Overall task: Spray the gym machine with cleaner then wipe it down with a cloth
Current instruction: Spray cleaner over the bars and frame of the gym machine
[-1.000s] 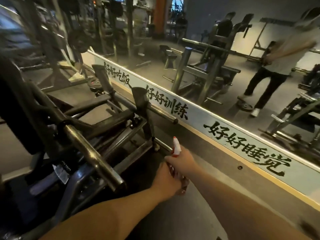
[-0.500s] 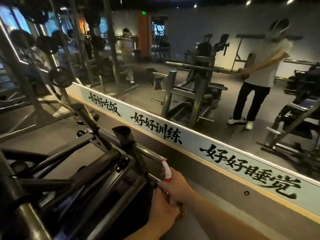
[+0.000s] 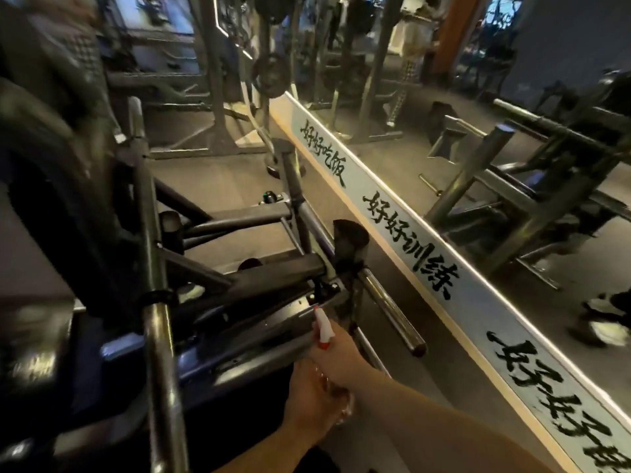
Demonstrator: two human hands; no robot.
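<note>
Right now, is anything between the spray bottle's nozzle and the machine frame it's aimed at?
Nothing visible. The spray bottle, gripped by the right hand and the left hand, points at the dark machine frame close by, with only open air between them.

A gym's training floor.
A black steel-tube gym machine [image 3: 239, 278] with a chrome plate peg [image 3: 391, 310], a weight plate [image 3: 269, 75] by a rack [image 3: 211, 70], and a long wall mirror [image 3: 386, 158] reflecting more equipment above a lettered band [image 3: 409, 254].
</note>
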